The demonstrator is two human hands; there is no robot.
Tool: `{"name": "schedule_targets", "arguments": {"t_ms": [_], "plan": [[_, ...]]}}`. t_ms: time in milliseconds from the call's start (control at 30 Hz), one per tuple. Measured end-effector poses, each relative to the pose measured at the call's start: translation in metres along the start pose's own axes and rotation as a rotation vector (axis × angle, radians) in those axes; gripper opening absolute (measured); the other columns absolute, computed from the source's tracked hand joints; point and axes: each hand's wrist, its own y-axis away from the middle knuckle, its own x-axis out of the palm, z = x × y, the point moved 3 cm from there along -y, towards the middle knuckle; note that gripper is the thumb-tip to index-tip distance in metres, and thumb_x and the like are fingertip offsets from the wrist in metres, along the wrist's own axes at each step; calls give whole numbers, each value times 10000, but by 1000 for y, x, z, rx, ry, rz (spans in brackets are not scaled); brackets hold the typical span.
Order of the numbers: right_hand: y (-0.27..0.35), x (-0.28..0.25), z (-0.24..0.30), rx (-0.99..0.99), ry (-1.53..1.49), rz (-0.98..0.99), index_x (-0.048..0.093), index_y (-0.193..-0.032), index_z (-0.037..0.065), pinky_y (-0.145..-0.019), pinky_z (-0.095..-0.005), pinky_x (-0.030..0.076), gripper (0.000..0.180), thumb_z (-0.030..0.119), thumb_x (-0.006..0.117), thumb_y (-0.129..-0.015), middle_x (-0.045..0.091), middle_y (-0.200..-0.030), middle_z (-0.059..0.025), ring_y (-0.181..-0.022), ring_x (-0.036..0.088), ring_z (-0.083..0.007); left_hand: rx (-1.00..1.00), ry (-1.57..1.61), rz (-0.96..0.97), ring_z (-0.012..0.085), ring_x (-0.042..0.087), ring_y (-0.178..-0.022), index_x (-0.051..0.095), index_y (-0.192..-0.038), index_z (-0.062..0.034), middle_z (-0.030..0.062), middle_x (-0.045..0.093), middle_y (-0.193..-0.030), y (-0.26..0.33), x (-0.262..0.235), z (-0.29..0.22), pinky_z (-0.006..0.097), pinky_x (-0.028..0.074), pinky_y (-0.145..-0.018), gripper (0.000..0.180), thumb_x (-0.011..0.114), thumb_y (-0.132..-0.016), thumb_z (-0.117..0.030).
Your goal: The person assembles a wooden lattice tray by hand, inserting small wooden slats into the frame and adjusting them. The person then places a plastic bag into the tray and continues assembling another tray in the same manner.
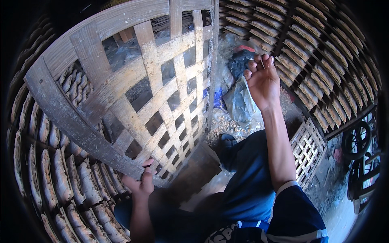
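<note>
A large round tray of woven bamboo strips (162,93), pale and crusted with a whitish residue, stands tipped up on its edge to the person's left. Its slats cross in an open lattice with square gaps, and a broad grey curved rim runs round the outside. Nothing lies on it.

The left hand (142,182) grips the lower rim of the tray, fingers curled over the edge and thumb pressed against the band, closed firmly on it. The right hand (262,79) is raised out ahead, palm turned upward, fingers bent loosely inward; it seems to touch or pinch the top of a crumpled grey plastic bag (241,103) lying just below it, though from this angle I cannot tell whether it truly holds it. A dark blue cloth bundle (239,62) sits beside the fingertips.

Wooden racks filled with rows of small pale flat pieces (69,178) line the left side, and more such racks (320,60) rise on the right. A smaller square lattice tray (308,150) leans near the person's right elbow. The dirt floor (227,121) is strewn with scraps and debris. A bicycle wheel (356,141) shows at the far right.
</note>
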Motion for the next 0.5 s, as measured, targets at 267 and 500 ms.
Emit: {"name": "schedule_targets", "arguments": {"t_ms": [267,500], "plan": [[14,34,0,123,-255,210,605,-1025,177,-786,-337,461,173,344,566,-1047,557,-1053,24,-956,532,-166,-46,23,1,213,662,-658,683,-987,134,182,692,-914,4,-2,2,292,567,-576,303,615,-831,-116],[12,36,-2,204,-312,285,561,-986,159,-791,-347,449,214,359,540,-1057,514,-981,17,-946,513,-175,2,-19,32,234,672,-664,674,-1000,144,197,688,-929,5,-6,8,298,586,-569,322,630,-843,-133]]}}
